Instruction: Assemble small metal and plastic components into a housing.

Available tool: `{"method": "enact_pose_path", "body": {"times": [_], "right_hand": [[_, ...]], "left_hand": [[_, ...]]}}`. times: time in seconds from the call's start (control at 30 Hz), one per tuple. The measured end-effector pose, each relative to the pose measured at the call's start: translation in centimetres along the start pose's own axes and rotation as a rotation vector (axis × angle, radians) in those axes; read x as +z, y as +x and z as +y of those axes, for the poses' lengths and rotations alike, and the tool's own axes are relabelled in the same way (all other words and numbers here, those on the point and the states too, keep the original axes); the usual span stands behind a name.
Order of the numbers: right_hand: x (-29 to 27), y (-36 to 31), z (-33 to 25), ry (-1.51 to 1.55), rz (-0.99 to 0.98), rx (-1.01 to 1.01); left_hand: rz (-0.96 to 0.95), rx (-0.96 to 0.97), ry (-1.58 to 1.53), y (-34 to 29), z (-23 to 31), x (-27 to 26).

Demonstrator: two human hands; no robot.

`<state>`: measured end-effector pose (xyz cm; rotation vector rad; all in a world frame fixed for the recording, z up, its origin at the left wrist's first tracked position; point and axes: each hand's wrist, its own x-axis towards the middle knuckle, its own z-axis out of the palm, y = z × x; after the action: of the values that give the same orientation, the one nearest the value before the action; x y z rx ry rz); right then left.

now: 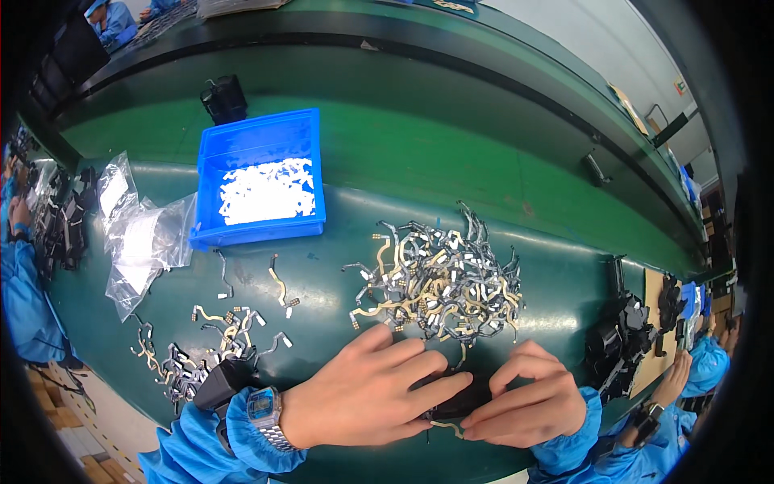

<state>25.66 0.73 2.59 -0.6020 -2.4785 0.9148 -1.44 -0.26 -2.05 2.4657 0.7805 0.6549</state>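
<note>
Head view: both hands meet at six o'clock on the dark green desk. The left hand and right hand pinch a small black plastic part between their fingertips, its long axis running left to right, with a thin tan flex strip curling beneath. A heap of tan-and-grey flex strips lies at twelve o'clock from the hands, nearer the right.
</note>
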Motion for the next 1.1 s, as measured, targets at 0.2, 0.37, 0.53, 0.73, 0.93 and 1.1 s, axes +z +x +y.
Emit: {"method": "enact_pose_path", "body": {"times": [0.2, 0.37, 0.53, 0.73, 0.93, 1.1], "right_hand": [[0.5, 0.3, -1.4, -0.202, 0.118, -0.039], [1.0, 0.2, -1.3, -0.214, 0.155, -0.057], [0.9, 0.3, -1.4, -0.222, 0.064, -0.072], [1.4, 0.5, -1.7, -0.239, 0.086, -0.079], [1.3, 0.3, -1.9, -0.285, 0.122, -0.050], [1.9, 0.7, -2.1, -0.292, 0.077, -0.041]], "left_hand": [[-0.001, 0.004, -0.014, 0.2, 0.1, -0.1], [-0.007, 0.000, -0.012, 0.2, 0.1, -0.2], [-0.004, 0.007, -0.012, 0.2, 0.1, -0.1], [0.000, 0.009, -0.006, 0.2, 0.2, -0.1], [0.014, 0.012, -0.008, 0.2, 0.2, 0.1], [-0.013, -0.002, -0.020, 0.3, 0.2, -0.2]]}}
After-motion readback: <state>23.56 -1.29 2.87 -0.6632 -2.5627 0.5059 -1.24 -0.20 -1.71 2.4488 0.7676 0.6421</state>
